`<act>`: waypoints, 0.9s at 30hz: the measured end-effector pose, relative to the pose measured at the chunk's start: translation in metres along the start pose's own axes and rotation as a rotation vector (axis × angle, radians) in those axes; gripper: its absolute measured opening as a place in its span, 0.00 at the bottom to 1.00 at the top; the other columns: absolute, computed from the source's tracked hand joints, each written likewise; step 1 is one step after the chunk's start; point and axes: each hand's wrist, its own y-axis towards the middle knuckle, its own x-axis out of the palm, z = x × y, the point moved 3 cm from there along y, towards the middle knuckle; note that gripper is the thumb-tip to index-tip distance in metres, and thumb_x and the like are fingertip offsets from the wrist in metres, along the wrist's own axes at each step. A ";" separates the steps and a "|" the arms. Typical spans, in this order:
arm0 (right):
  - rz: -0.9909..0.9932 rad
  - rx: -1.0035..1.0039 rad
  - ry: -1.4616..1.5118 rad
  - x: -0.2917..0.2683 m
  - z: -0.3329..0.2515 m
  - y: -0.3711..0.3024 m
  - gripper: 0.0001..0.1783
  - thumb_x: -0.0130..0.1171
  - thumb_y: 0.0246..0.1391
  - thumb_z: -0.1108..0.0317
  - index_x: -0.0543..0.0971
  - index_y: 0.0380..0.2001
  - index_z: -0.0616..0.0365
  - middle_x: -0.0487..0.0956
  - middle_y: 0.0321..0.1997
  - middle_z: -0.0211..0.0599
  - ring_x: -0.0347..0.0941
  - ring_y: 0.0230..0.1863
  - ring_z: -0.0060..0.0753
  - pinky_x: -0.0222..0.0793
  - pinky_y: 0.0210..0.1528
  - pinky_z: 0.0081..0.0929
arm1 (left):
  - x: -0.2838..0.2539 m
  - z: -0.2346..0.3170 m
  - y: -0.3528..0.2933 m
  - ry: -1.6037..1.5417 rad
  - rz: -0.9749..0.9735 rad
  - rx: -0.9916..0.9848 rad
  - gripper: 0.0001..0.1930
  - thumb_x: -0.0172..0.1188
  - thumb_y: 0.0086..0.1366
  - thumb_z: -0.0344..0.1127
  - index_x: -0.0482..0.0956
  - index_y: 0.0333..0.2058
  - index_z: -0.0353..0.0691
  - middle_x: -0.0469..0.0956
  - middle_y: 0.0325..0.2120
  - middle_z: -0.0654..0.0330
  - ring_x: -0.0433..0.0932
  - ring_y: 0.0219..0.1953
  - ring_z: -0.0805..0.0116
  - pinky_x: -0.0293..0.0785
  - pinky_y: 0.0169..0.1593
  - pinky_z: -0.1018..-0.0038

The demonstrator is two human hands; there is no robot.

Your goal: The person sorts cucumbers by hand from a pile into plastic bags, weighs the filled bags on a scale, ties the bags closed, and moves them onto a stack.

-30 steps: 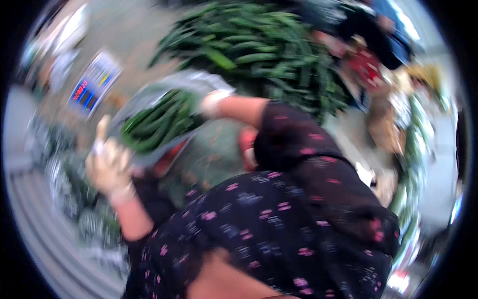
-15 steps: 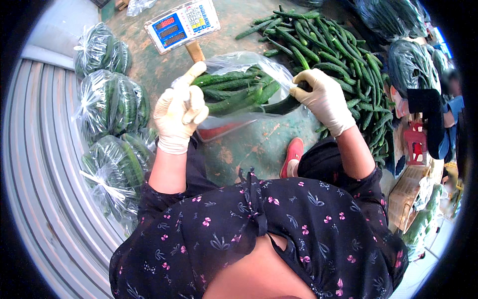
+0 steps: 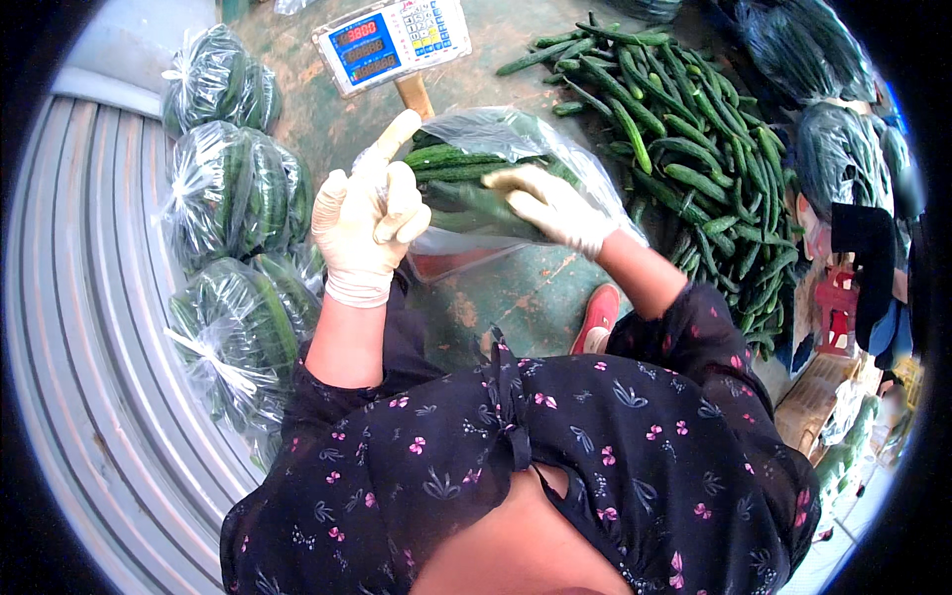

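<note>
A clear plastic bag point(image 3: 478, 127) lies open in front of me with several long green cucumbers point(image 3: 456, 159) in it. My left hand point(image 3: 365, 226), in a pale glove, is closed on the left edge of the bag; its index finger points up and away. My right hand point(image 3: 555, 206), gloved too, reaches over the bag's mouth from the right. Under its fingers is a dark cucumber point(image 3: 471, 212), blurred by motion, which the hand seems to grip. Part of that cucumber is hidden by the hand.
A scale's display point(image 3: 392, 48) stands on a post behind the bag. A large heap of loose cucumbers point(image 3: 694, 149) covers the floor at the right. Tied bags of cucumbers point(image 3: 238, 188) line the left, beside a ribbed metal shutter point(image 3: 99, 297). More filled bags point(image 3: 843, 149) stand far right.
My right hand has moved left over the bag's mouth, carrying the dark cucumber in with it. My left hand keeps its hold on the bag's edge. The whole view has shifted slightly.
</note>
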 end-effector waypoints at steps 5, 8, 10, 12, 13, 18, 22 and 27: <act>0.050 0.090 -0.187 0.033 0.046 -0.052 0.24 0.49 0.53 0.52 0.76 0.43 0.60 0.77 0.37 0.49 0.72 0.42 0.51 0.66 0.46 0.40 | 0.004 -0.002 0.000 -0.035 0.004 -0.020 0.48 0.59 0.55 0.52 0.43 0.62 0.26 0.64 0.17 0.63 0.57 0.12 0.78 0.56 0.18 0.79; 0.024 -0.044 -0.283 0.054 0.051 -0.058 0.21 0.45 0.55 0.53 0.78 0.28 0.60 0.76 0.26 0.50 0.72 0.33 0.53 0.65 0.39 0.41 | 0.002 -0.012 0.001 -0.094 -0.017 -0.042 0.48 0.59 0.56 0.52 0.42 0.62 0.27 0.64 0.17 0.63 0.58 0.12 0.78 0.56 0.19 0.79; -0.206 0.205 -0.359 0.058 0.046 -0.040 0.20 0.46 0.54 0.53 0.77 0.30 0.59 0.77 0.28 0.48 0.72 0.35 0.50 0.65 0.40 0.38 | 0.002 -0.010 0.002 -0.124 -0.026 -0.038 0.48 0.59 0.56 0.52 0.42 0.62 0.26 0.63 0.17 0.63 0.58 0.13 0.77 0.56 0.19 0.78; -0.145 0.246 -0.198 0.047 0.047 -0.036 0.20 0.47 0.54 0.52 0.77 0.28 0.58 0.77 0.28 0.46 0.72 0.35 0.47 0.66 0.40 0.35 | -0.002 0.004 0.001 -0.146 -0.027 0.003 0.48 0.59 0.56 0.51 0.42 0.61 0.26 0.63 0.17 0.63 0.58 0.13 0.78 0.57 0.19 0.78; -0.082 0.297 -0.022 0.041 0.046 -0.035 0.20 0.47 0.53 0.51 0.77 0.26 0.57 0.77 0.28 0.44 0.72 0.35 0.45 0.66 0.41 0.33 | -0.006 0.012 0.000 -0.155 -0.025 0.008 0.48 0.59 0.56 0.51 0.42 0.61 0.25 0.64 0.18 0.62 0.58 0.13 0.78 0.58 0.20 0.78; 0.283 0.623 0.202 -0.021 0.053 -0.029 0.30 0.36 0.58 0.41 0.79 0.31 0.54 0.79 0.29 0.39 0.72 0.33 0.30 0.64 0.42 0.25 | -0.003 0.016 -0.009 -0.087 -0.057 -0.138 0.51 0.61 0.54 0.53 0.42 0.61 0.24 0.66 0.19 0.61 0.60 0.12 0.79 0.59 0.18 0.80; 0.030 0.466 -0.279 0.000 0.000 0.020 0.36 0.34 0.58 0.39 0.79 0.33 0.62 0.78 0.37 0.54 0.73 0.43 0.51 0.63 0.50 0.39 | -0.003 0.016 -0.009 -0.045 -0.012 -0.074 0.52 0.61 0.53 0.55 0.41 0.61 0.25 0.66 0.20 0.61 0.60 0.12 0.80 0.58 0.17 0.81; -0.073 0.314 -0.580 0.077 0.017 0.067 0.32 0.50 0.48 0.39 0.78 0.32 0.63 0.77 0.38 0.53 0.72 0.42 0.53 0.66 0.46 0.44 | 0.000 0.012 -0.003 -0.016 0.017 -0.061 0.51 0.60 0.53 0.54 0.41 0.61 0.25 0.66 0.20 0.61 0.61 0.12 0.79 0.58 0.18 0.80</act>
